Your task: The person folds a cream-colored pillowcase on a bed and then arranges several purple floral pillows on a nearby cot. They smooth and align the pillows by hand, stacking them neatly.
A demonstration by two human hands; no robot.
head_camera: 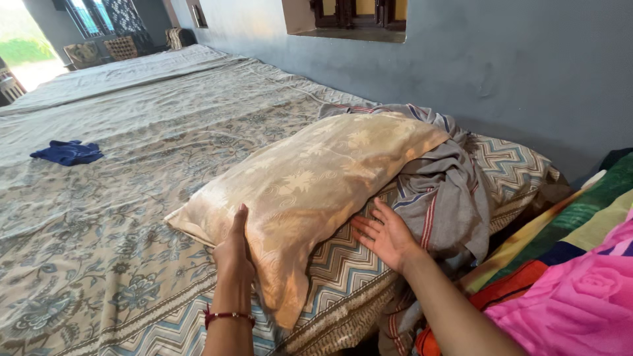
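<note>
— Flat, both of them: the left hand (235,249) lies with fingers together along the near edge of the cream pillow (310,191), pressing its side, nothing clamped; the right hand (386,234) has fingers spread, palm down, at the pillow's right edge where it meets the grey cloth (445,191).

— Where does the pillow lie?

— Slanted across the near right part of the bed (132,217), on top of a second pillow with a zigzag cover (508,171) (only its edges and far end show). A red bracelet (229,317) sits on the left wrist.

— What crowds it?

— The grey striped cloth is bunched against the pillow's right side and drapes over the zigzag one. Just right of that, bright blankets (580,283) in pink, green and orange are heaped near the right arm. Behind them the grey wall (514,72) runs close along the bed's right edge.

— And open room?

— Leftward and ahead. The flowered sheet stretches flat there, with only a small blue cloth (68,152) lying well apart on the left. Far off, chairs (105,49) stand by a bright doorway (30,46).
</note>
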